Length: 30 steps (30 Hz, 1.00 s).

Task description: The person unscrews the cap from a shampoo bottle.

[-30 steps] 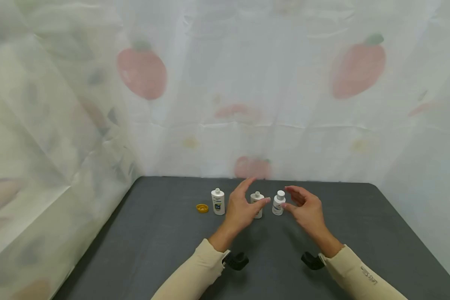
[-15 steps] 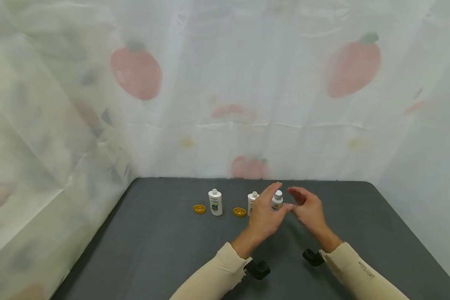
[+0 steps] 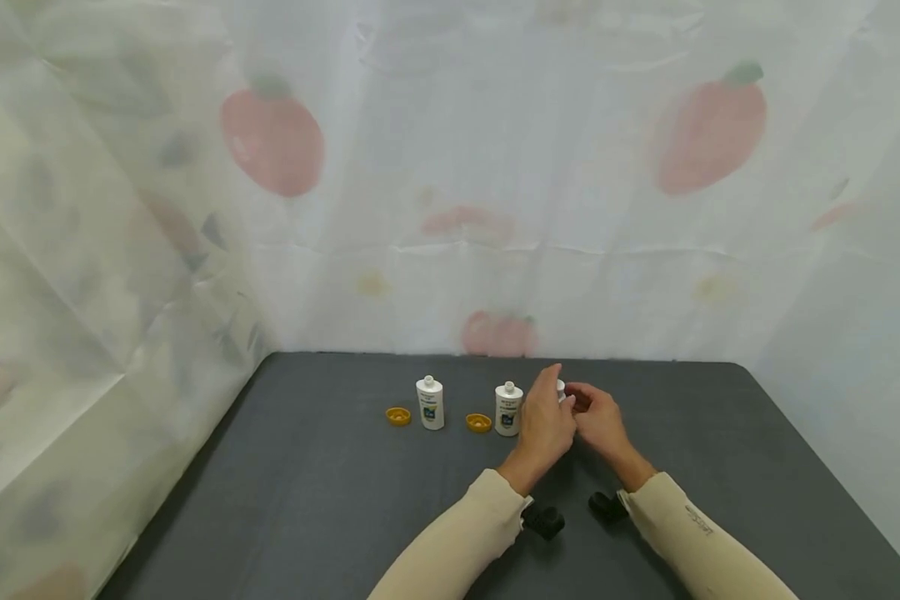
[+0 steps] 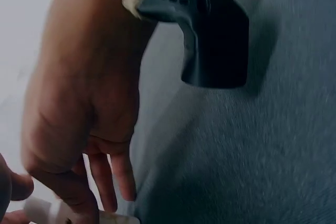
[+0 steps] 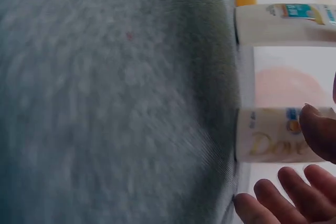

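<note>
My left hand (image 3: 546, 429) holds a small white Dove bottle (image 5: 262, 135) that stands upright on the table. In the left wrist view its thumb crosses the front of the bottle while other fingers reach past it. The bottle's white cap (image 4: 37, 209) shows beside them. My right hand (image 3: 600, 429) is at the bottle's right side, fingers curved, with fingertips close to the cap. In the right wrist view a thumb overlaps the bottle and several fingers (image 5: 291, 192) sit apart from it. The head view hides most of this bottle behind the left hand.
Two flat white bottles stand in a row to the left, one near (image 3: 508, 408) and one farther (image 3: 431, 403), their narrow necks uncovered. Beside each lies a yellow cap, one nearer (image 3: 478, 422) and one at far left (image 3: 398, 416). A printed curtain hangs behind the dark table (image 3: 307, 500).
My left hand has moved right, from in front of the middle bottle to the small bottle. My right hand has shifted slightly left toward it. The middle bottle and its yellow cap are now uncovered.
</note>
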Each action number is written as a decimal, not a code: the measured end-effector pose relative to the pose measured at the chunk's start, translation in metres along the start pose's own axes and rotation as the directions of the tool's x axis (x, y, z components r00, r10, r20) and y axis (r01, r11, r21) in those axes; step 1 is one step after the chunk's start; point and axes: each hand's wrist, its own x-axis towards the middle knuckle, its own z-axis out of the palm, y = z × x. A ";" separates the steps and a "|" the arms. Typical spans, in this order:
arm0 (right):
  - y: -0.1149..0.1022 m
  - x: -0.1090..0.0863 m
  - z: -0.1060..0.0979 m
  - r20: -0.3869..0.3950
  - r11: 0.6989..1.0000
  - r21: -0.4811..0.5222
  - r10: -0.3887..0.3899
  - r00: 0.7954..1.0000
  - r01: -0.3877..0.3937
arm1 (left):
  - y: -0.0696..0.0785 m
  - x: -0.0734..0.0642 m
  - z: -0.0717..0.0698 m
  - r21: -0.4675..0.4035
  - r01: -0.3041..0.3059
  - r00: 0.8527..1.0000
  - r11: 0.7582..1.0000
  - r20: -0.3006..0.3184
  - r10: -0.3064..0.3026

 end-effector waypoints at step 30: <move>-0.019 -0.011 -0.018 -0.107 0.996 0.058 -0.066 0.992 0.072 | 0.015 0.012 0.003 -0.075 -0.055 0.996 0.996 -0.068 0.049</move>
